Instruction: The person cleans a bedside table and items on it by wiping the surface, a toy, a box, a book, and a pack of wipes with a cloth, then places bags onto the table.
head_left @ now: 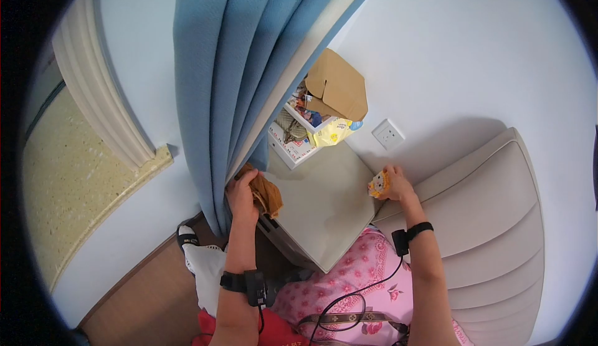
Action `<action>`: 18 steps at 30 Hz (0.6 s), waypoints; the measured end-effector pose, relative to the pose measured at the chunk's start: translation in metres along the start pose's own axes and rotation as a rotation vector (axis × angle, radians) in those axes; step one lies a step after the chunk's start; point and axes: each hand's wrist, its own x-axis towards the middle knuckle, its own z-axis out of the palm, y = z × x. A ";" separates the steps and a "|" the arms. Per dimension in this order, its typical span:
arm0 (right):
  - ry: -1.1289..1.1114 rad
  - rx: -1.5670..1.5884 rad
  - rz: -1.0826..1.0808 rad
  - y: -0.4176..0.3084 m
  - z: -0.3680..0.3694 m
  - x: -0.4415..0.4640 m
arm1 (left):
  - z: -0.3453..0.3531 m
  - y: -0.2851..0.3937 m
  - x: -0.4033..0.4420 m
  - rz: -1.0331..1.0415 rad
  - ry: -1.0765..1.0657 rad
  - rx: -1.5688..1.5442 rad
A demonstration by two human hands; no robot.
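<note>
My left hand (243, 197) is closed around a crumpled brown cloth (266, 196) at the left edge of the nightstand (317, 202), close to the blue curtain. Over the nightstand's right side, my right hand (397, 184) grips a small orange-and-white patterned item (377, 184); its exact kind is hard to make out. The nightstand top is a plain grey-beige surface lying between both hands.
At the nightstand's back stand an open cardboard box (339, 87), a white box (293, 149) and a yellow packet (334, 133). A blue curtain (230, 65) hangs at left. The padded headboard (479, 202), wall socket (388, 134) and pink bedding (336, 271) are nearby. A black cable (349, 293) trails below.
</note>
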 end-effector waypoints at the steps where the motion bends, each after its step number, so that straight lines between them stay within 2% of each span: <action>1: 0.052 -0.007 0.007 0.000 0.003 0.000 | 0.001 0.001 -0.001 -0.003 0.000 0.000; 3: 0.156 -0.022 0.020 0.002 0.009 0.002 | 0.003 0.005 -0.004 -0.012 0.000 0.000; 6: 0.077 0.043 0.083 0.000 0.004 0.007 | 0.000 0.002 -0.001 0.011 -0.008 0.002; 10: 0.103 -0.098 -0.045 0.011 0.009 0.010 | -0.006 -0.004 0.007 -0.023 0.005 0.018; 12: 0.152 -0.207 -0.041 -0.012 -0.007 -0.004 | -0.010 -0.006 0.013 -0.064 0.006 0.047; 15: 0.135 -0.182 -0.052 -0.008 -0.005 0.011 | -0.007 -0.002 0.008 -0.107 0.011 0.037; 18: 0.203 0.196 -0.079 -0.030 -0.012 0.030 | -0.010 -0.009 0.012 -0.076 0.000 0.005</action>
